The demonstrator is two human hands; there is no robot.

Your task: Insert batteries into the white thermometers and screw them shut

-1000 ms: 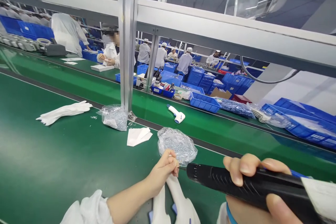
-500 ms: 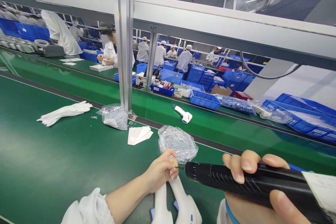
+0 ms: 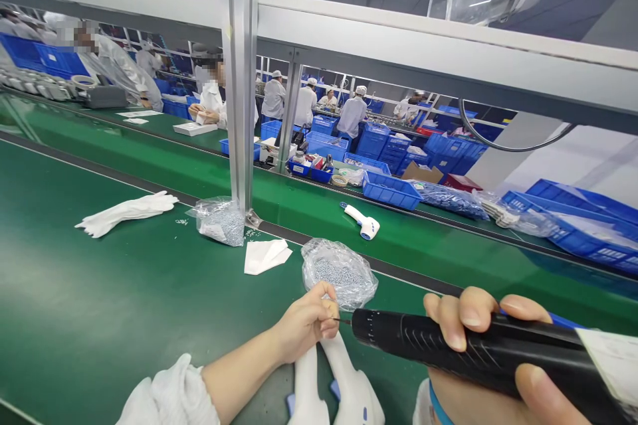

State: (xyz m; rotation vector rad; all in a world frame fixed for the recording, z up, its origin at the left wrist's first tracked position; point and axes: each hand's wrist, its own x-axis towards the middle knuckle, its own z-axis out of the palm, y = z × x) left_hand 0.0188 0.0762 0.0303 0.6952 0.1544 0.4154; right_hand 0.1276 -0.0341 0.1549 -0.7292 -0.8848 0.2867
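Note:
My right hand (image 3: 473,395) grips a black electric screwdriver (image 3: 413,333), held nearly level and pointing left. Its thin bit reaches the fingertips of my left hand (image 3: 304,320), which are pinched together at the bit's tip; whatever they hold is hidden. Beneath my left hand, two white gun-shaped devices (image 3: 355,388) with blue triggers lie side by side on the green work surface, resembling infrared thermometers. Just beyond the left hand sits an open clear plastic bag (image 3: 339,273) full of small metallic screws.
Farther left lie a folded white paper (image 3: 266,257), a second bag of small parts (image 3: 219,222) and white gloves (image 3: 127,212). A metal post (image 3: 239,93) rises behind them. Another white device (image 3: 362,220) rests on the green belt (image 3: 299,202). Co-workers and blue bins are across the line.
The white device on the belt has shifted right. A co-worker at the far left has bent lower toward the bench. My hands and the screwdriver stay practically in place.

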